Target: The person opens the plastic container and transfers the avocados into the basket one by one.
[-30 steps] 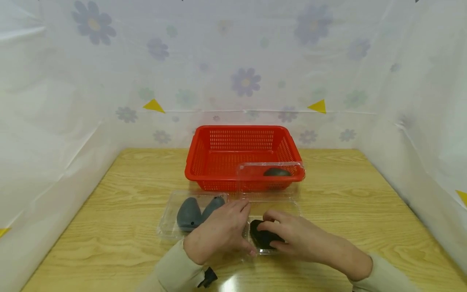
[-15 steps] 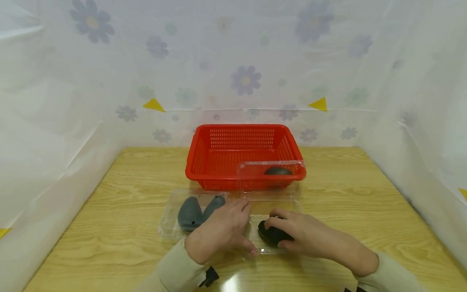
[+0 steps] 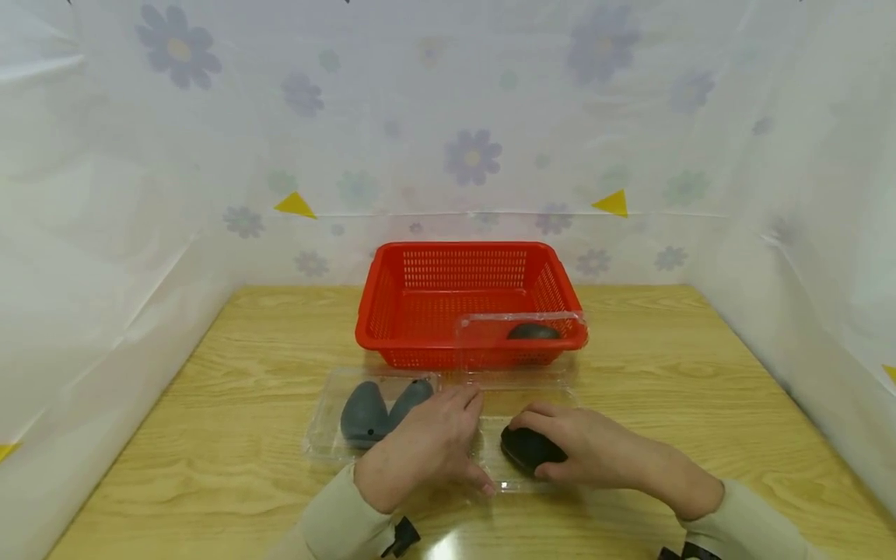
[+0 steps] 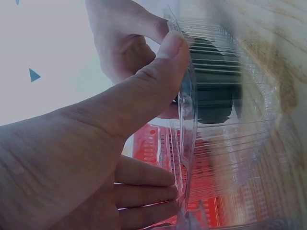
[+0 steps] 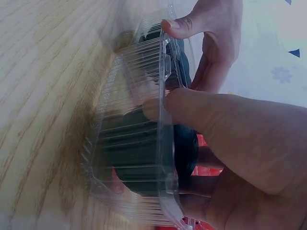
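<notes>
In the head view, my right hand grips a dark green-black avocado inside an open clear plastic clamshell box. The right wrist view shows the thumb dipping past the rim beside the avocado, with fingers on its far side. My left hand rests along the left edge of this box, its thumb on the rim and its other fingers extended near the hinge side. The box's lid stands raised at the back. To the left, a second clear box holds two greyish avocados, partly hidden by my left hand.
A red plastic basket stands behind the boxes. One dark avocado shows in its front right corner through the lid. Wood-grain tabletop surrounds everything, with white flowered sheeting behind and at both sides.
My right hand has shifted the avocado a little to the right inside the box, and its fingers now sit differently over it. The left hand stays in place.
</notes>
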The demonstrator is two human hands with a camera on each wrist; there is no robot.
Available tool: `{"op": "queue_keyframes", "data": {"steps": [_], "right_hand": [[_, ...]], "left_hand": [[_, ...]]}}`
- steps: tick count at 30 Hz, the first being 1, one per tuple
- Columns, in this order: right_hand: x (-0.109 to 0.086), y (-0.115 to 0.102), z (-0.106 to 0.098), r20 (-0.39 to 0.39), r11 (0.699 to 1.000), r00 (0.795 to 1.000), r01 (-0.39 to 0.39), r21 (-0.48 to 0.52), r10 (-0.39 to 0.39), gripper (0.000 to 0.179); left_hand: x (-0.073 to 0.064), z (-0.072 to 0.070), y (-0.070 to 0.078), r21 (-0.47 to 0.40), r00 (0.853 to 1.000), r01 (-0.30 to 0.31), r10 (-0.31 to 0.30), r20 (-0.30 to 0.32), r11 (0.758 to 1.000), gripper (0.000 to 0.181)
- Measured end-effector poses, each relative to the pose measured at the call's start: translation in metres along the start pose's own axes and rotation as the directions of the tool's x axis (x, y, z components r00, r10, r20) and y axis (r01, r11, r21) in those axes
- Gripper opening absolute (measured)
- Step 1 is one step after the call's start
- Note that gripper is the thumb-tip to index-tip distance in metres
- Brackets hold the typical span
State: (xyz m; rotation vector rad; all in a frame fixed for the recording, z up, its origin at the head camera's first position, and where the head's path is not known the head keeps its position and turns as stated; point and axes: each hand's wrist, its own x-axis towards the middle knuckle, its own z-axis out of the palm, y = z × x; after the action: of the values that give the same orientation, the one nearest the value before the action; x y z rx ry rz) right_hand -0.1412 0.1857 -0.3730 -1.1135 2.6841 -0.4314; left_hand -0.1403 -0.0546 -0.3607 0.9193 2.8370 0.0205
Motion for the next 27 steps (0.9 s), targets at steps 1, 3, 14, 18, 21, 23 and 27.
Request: {"op": "queue_keyframes", "data": {"steps": [1,3,14,18,21,23,27], "right_hand": [[0.0,0.0,-0.001,0.003,1.0,1.0,-0.008,0.0,0.008,0.052],[-0.002,-0.001,-0.003,0.006,1.0,1.0,-0.022,0.003,0.022,0.051],[-0.007,-0.004,-0.017,-0.019,1.0,1.0,0.0,-0.016,-0.001,0.051],[-0.008,-0.005,-0.022,-0.022,1.0,1.0,-0.005,-0.015,0.004,0.05],[-0.01,-0.007,-0.027,-0.027,1.0,1.0,-0.008,-0.008,0.008,0.05],[-0.011,-0.008,-0.031,-0.036,1.0,0.999,-0.004,-0.012,0.004,0.052],[-0.013,-0.01,-0.039,-0.045,1.0,0.999,-0.014,-0.019,0.013,0.053]], "left_hand": [[0.0,0.0,0.0,0.0,1.0,-0.001,0.001,-0.001,1.0,0.116],[-0.001,0.0,0.001,-0.001,1.0,-0.001,0.001,0.0,1.0,0.117],[-0.001,0.0,0.001,-0.003,1.0,0.009,-0.009,0.008,1.0,0.118],[-0.001,0.0,0.001,-0.007,1.0,0.01,-0.01,0.012,1.0,0.118],[-0.001,0.001,0.001,-0.01,1.0,0.012,-0.012,0.014,1.0,0.118],[-0.001,0.001,0.001,-0.013,1.0,0.012,-0.012,0.013,1.0,0.117],[0.0,0.001,0.0,-0.012,1.0,0.006,-0.006,0.0,1.0,0.116]]}}
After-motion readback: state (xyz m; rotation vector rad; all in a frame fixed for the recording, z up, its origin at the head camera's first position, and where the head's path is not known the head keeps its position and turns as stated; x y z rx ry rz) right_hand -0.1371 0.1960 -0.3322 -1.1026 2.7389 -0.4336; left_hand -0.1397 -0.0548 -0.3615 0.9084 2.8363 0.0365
